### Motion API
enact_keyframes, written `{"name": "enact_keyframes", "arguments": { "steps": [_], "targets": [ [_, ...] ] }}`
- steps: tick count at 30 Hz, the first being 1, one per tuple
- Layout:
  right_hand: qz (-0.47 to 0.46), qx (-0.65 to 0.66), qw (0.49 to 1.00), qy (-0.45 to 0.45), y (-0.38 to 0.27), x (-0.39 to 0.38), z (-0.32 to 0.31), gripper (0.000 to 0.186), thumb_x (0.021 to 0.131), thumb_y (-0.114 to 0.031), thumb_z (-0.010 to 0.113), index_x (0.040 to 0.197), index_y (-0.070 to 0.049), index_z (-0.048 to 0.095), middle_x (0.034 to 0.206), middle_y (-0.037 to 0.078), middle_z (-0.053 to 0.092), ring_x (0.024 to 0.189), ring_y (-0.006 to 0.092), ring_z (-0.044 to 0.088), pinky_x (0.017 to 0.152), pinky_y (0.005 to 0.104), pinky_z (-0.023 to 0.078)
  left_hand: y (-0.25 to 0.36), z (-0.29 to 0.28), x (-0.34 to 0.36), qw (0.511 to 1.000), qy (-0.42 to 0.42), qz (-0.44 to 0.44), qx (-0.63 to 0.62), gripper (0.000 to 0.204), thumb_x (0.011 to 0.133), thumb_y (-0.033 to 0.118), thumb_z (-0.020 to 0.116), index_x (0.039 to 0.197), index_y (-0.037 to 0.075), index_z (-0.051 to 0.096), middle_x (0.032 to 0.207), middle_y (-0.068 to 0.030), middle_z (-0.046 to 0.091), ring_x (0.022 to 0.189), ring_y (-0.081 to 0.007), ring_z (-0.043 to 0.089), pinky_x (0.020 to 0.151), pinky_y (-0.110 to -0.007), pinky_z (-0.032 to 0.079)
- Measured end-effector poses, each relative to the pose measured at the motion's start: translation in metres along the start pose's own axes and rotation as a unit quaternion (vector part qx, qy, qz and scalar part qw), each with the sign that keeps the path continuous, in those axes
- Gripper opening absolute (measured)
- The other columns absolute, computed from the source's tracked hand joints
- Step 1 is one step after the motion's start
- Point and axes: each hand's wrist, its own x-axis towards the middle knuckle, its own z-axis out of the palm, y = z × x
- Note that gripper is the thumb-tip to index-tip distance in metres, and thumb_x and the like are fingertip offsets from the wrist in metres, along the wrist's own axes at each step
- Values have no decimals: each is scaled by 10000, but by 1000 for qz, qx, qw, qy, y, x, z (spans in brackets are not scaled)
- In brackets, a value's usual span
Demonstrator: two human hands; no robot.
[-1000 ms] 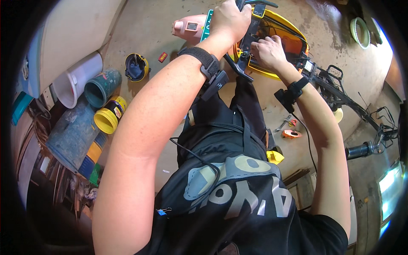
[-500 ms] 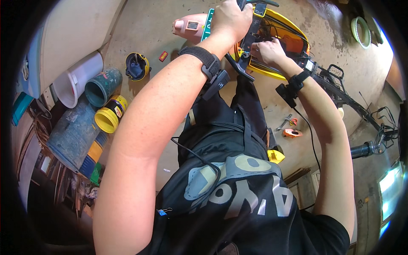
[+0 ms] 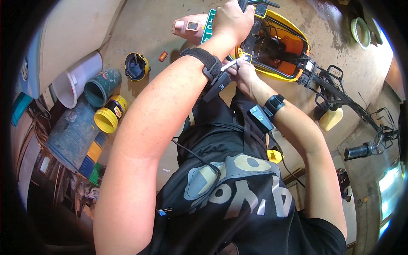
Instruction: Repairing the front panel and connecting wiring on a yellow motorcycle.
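Note:
A scooter with a yellow body (image 3: pixel 272 76) lies ahead of me, its orange inner compartment (image 3: pixel 293 63) uncovered, with black wires and parts inside. My left hand (image 3: pixel 233 21) is closed around a black bar (image 3: pixel 243 5) of the rear rack, above the green number plate (image 3: pixel 208 27). Low at the rack, by a bracket on the compartment's near-left corner, my right hand (image 3: pixel 247 75) holds a slim silver tool (image 3: pixel 230 65) that looks like a wrench. Its working end and part of the grip are hidden by my fingers.
A yellow-and-black helmet (image 3: pixel 137 66) and a small red box (image 3: pixel 163 56) lie on the floor at left. Beyond them are white, green and yellow buckets (image 3: pixel 106 120). The scooter's handlebar grip (image 3: pixel 357 152) juts out at right. A yellow piece (image 3: pixel 275 156) lies beside my leg.
My right hand has moved left and nearer from the compartment's edge, its wrist turning over, and the silver tool now shows in it. My left hand stays on the rack bar.

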Motion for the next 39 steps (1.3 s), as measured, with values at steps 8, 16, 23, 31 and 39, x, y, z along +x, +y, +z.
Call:
{"name": "enact_keyframes", "arguments": {
  "steps": [8,16,23,31,39],
  "targets": [
    [-127,-426,895,-44,-16,-7,-47,286,1075,-272,465,1135,-29,603,973,177,751,817,258,743,714,412,568,0,1,1,1000,5,14,-4,384,967,348,631,1037,-25,694,928,-317,703,927,-478,701,809,-535,560],
    [-377,-800,464,43,-89,5,-74,206,963,-331,614,1027,-160,708,911,98,749,938,301,705,813,459,457,-2,0,0,1000,12,29,-3,384,965,354,629,1038,-17,696,943,-312,704,942,-473,698,813,-531,559],
    [-382,-839,387,-2,-108,12,-56,164,930,-282,637,1026,-170,708,883,108,734,951,304,691,857,468,419,-3,1,0,1000,7,27,-11,386,964,356,632,1038,-17,693,952,-303,707,955,-472,696,820,-522,559],
    [-422,-832,359,-32,-110,19,-57,148,939,-281,628,1015,-177,701,907,78,739,977,280,679,880,448,411,0,-1,-2,1000,2,14,-21,400,960,364,639,1035,-26,685,960,-316,701,971,-475,693,828,-516,557],
    [-265,-837,479,6,-99,17,-58,236,954,-341,615,1061,-166,731,994,133,759,967,326,726,815,479,553,-3,0,1,1000,9,28,-4,403,957,366,644,1019,-29,686,952,-319,702,959,-483,693,825,-523,556]
  ]
}}
